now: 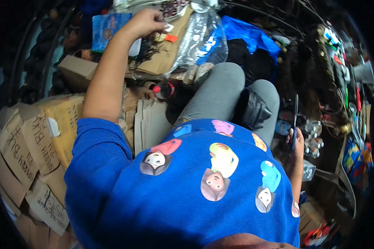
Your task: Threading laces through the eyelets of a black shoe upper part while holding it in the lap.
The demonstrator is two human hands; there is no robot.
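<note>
My left hand (147,24) is stretched out over a brown cardboard surface (156,64) at the upper left. Its fingers are bent and closed on a small white piece (169,28) at the fingertips; the exact kind is too small to tell. Just below lie an orange scrap (171,38) and a tangle of thin black strands (147,53). My right hand (296,143), low at my right side, is wrapped round the blue handle of a slim-bladed cutting tool (296,111). The blade points away from me. Whether it is a knife or scissors I cannot tell.
Clear plastic wrapping (195,39) and a blue plastic bag (253,35) lie ahead. A red-capped bottle (163,90) is beside my left leg. Flattened cardboard boxes (25,145) are piled at the left. Small clear containers (313,135) stand near my right hand.
</note>
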